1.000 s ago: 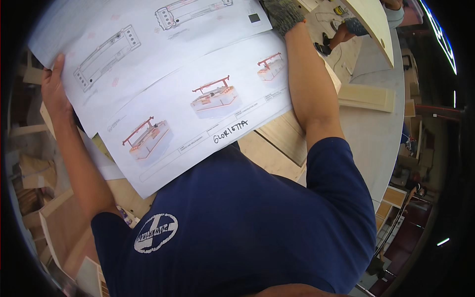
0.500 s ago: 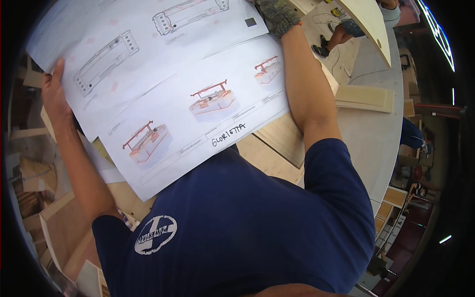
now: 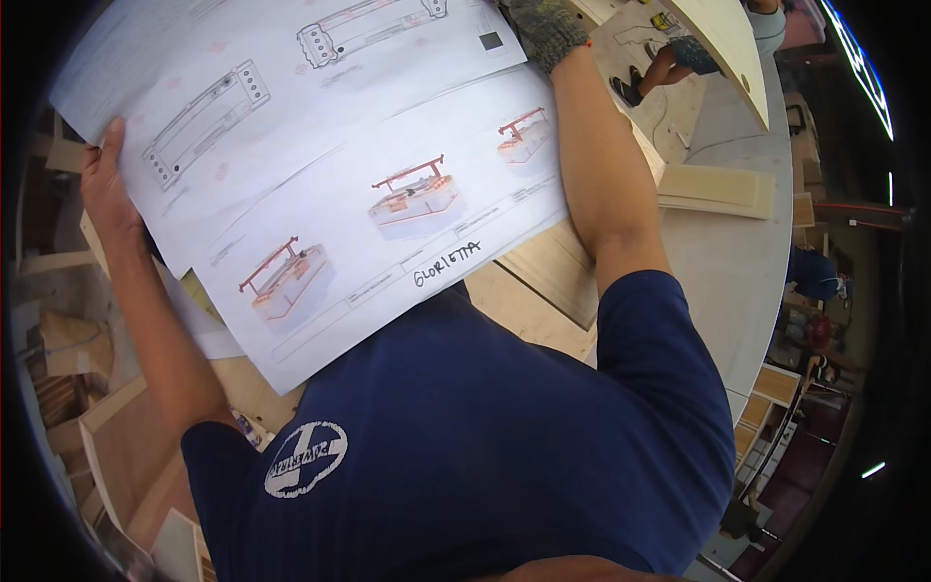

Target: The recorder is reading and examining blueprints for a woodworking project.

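Note:
Large white sheets of printed drawings (image 3: pixel 330 175) are held up in front of me, spread between both hands. They show line drawings of a curved counter and small coloured views with red frames, plus a handwritten word along the lower edge. My bare left hand (image 3: pixel 110 184) grips the left edge, thumb on top and fingers behind the paper. At the upper right edge, my right hand (image 3: pixel 545 34), in a dark grey knit glove, is closed on the sheets; its fingertips are partly hidden at the frame's top.
Beneath the paper lie wooden boards (image 3: pixel 543 276). Pale panels (image 3: pixel 718 191) rest on a grey surface (image 3: pixel 722 252) to the right, below a curved wooden piece (image 3: pixel 722 58). Another person's legs (image 3: pixel 669 70) show at upper right, near a yellow-green tool (image 3: pixel 665 21). Wooden parts (image 3: pixel 116 436) stand at left.
The sheets and both hands stay almost still, with only a very slight shift. At the far right, a person in dark blue in the background has moved a little.

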The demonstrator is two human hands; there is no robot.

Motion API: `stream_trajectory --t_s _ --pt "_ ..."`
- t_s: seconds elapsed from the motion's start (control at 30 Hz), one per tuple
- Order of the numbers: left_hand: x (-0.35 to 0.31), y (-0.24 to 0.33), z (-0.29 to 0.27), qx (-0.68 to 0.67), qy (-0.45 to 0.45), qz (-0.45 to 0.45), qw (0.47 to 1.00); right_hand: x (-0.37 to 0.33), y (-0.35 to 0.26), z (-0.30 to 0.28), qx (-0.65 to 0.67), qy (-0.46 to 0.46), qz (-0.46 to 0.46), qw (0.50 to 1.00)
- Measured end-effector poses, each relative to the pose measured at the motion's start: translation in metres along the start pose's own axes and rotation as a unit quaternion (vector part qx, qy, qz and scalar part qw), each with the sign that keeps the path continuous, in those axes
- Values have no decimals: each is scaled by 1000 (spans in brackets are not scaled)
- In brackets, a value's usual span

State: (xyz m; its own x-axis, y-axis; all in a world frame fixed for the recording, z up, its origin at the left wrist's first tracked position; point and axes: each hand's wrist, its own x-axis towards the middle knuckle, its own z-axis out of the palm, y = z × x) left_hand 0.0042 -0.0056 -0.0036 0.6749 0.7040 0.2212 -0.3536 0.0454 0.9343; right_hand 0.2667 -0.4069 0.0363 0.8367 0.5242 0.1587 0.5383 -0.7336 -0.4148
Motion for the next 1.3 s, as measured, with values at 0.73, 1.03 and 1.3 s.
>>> stream_trajectory --t_s 0.73,1.03,1.3 --pt "0 -2 -8 -64 -19 41 997 13 7 23 440 -6 120 890" --pt "1 0 -7 -72 -18 51 996 6 -11 18 453 -18 99 886" --pt "9 -9 -13 -20 -16 40 999 28 40 22 400 -6 74 913"
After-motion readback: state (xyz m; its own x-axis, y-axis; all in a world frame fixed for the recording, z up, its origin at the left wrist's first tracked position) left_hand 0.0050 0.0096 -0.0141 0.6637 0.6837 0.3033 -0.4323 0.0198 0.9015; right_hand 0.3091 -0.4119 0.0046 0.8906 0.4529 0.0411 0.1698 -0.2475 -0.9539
